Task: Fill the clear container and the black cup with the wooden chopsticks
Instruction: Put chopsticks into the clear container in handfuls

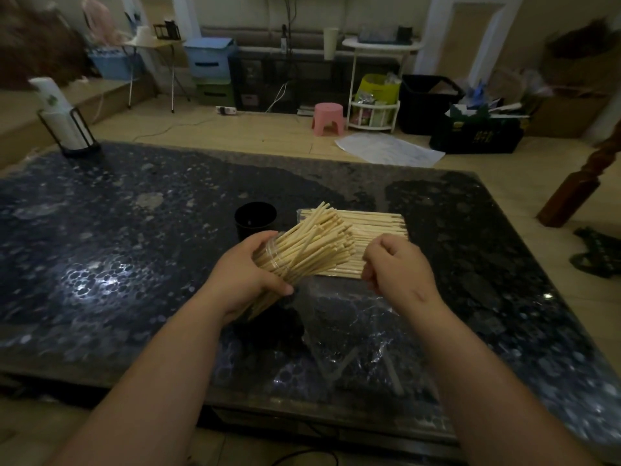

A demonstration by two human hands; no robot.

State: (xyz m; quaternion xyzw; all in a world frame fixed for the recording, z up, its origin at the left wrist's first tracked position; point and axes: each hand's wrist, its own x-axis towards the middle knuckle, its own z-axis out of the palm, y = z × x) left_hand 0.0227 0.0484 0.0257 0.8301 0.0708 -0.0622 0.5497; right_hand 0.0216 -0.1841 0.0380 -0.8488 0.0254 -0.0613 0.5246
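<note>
While the dark speckled stone table is mostly in gloom, the action sits mid-frame. Left of centre there's a small round black plastic cup, upright and looking empty, though its inside is too dark to be sure. Just below it the left hand is wrapped round the clear plastic cylinder container, tipped so its mouth aims toward the upper right, crammed with pale wooden chopsticks fanning out. Right of that, a flat pile of loose chopsticks lies on the table, long axis running left-right, partly hidden behind the fanned bundle. The right hand hangs just over the pile's near edge, so it's the closer one for the next grab imo. Its fingers are curled under; whether they pinch anything I can't tell. The container's bottom is hidden by the left hand.
</note>
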